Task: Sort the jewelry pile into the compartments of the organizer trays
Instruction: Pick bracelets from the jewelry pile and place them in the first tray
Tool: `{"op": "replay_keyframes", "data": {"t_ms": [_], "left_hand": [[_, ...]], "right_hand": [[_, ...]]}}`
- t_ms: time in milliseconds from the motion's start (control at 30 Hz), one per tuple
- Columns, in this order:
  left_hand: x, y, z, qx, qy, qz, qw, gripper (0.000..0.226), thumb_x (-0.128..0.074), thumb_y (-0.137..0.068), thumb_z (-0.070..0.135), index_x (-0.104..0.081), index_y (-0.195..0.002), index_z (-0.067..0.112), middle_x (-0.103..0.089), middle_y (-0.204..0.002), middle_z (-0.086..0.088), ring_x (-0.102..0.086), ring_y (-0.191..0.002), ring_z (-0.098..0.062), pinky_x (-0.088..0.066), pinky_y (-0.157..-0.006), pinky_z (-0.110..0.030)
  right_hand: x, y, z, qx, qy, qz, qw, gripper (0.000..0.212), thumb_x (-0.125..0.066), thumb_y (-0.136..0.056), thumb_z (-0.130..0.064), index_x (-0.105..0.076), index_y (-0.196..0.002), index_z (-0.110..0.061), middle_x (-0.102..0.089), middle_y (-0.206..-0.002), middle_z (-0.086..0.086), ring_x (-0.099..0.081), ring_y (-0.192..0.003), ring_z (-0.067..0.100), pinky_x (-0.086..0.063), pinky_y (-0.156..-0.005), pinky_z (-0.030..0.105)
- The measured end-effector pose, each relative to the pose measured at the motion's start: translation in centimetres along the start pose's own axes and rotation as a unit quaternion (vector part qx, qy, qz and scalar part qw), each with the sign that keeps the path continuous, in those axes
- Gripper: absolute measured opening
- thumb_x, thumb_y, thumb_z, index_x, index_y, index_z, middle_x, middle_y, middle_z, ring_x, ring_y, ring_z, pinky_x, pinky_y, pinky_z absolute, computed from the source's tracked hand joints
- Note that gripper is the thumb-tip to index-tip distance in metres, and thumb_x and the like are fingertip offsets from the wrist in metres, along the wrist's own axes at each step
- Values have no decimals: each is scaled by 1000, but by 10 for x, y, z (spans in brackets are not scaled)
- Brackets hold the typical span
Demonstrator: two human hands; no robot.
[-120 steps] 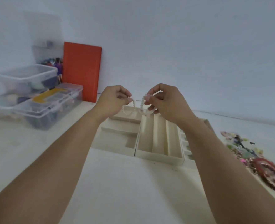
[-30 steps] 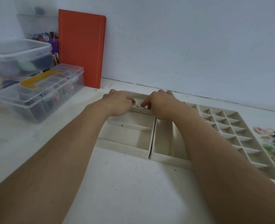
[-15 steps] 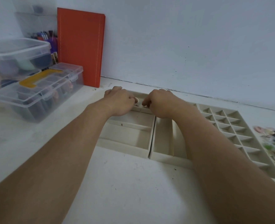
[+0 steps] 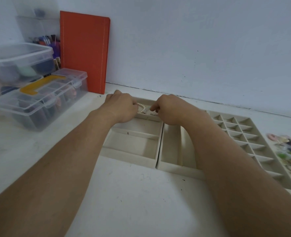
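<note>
A: Fingers?
B: Left hand (image 4: 122, 106) fingers curled, pinching one end of pearl bracelet (image 4: 141, 107). Right hand (image 4: 171, 109) fingers curled too, pinching at the other end; exact contact hard to tell.
A: Bracelet where?
B: Strung between both hands, low in the far compartment of left tray (image 4: 132, 156), toward the worktop's back edge.
A: Around that?
B: Middle tray (image 4: 169, 161) touching it on the right, grid tray (image 4: 254, 142) beyond. Jewelry pile (image 4: 290, 151) at right edge, blurred. Clear bins (image 4: 37, 100) at left edge, orange notebook (image 4: 85, 50) upright against wall.
</note>
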State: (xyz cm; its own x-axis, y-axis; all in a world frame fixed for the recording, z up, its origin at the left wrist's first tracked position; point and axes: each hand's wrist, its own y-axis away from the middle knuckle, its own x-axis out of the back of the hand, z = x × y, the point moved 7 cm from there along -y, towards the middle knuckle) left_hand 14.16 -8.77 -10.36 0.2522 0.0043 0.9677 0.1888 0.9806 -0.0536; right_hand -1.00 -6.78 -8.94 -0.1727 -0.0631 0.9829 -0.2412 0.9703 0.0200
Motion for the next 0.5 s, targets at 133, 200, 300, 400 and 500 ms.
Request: {"op": "replay_keyframes", "data": {"t_ms": [133, 200, 300, 400, 500], "left_hand": [[3, 2, 2, 4, -6, 3, 1000, 37, -40, -95, 30, -73, -114, 30, -62, -126, -13, -46, -125, -30, -34, -89, -38], [6, 5, 2, 11, -13, 10, 1000, 36, -41, -95, 28, -74, -111, 28, -63, -124, -13, -46, -124, -29, -35, -94, -39], [10, 8, 1, 18, -18, 17, 1000, 34, -43, -94, 27, -74, -107, 25, -63, -121, -13, -47, -122, -30, -36, -97, -40], [11, 10, 3, 21, -15, 18, 1000, 32, -44, -95, 26, -73, -105, 23, -62, -122, -15, -46, -126, -31, -36, -96, -39], [9, 10, 3, 18, -4, 9, 1000, 27, -44, -95, 27, -71, -96, 24, -61, -118, -15, -46, -121, -31, -34, -86, -37]], "right_hand": [[7, 4, 2, -9, -1, 9, 1000, 49, -43, -91, -2, -68, -126, -26, -63, -130, 4, -56, -122, 26, -48, -102, 41], [4, 3, 6, -16, 4, -5, 1000, 48, -43, -91, -4, -69, -123, -29, -63, -130, 4, -57, -120, 27, -49, -101, 42], [-5, 0, 10, -24, 20, -27, 999, 40, -46, -91, -13, -69, -118, -32, -64, -126, 5, -57, -116, 32, -51, -98, 44], [-4, -1, 12, -30, 43, -23, 998, 32, -47, -94, -19, -67, -118, -26, -64, -123, 6, -54, -116, 32, -46, -101, 44], [-1, 2, 6, -11, 52, -16, 998, 39, -44, -95, -12, -67, -123, -27, -64, -126, 2, -51, -123, 28, -42, -105, 41]]}}
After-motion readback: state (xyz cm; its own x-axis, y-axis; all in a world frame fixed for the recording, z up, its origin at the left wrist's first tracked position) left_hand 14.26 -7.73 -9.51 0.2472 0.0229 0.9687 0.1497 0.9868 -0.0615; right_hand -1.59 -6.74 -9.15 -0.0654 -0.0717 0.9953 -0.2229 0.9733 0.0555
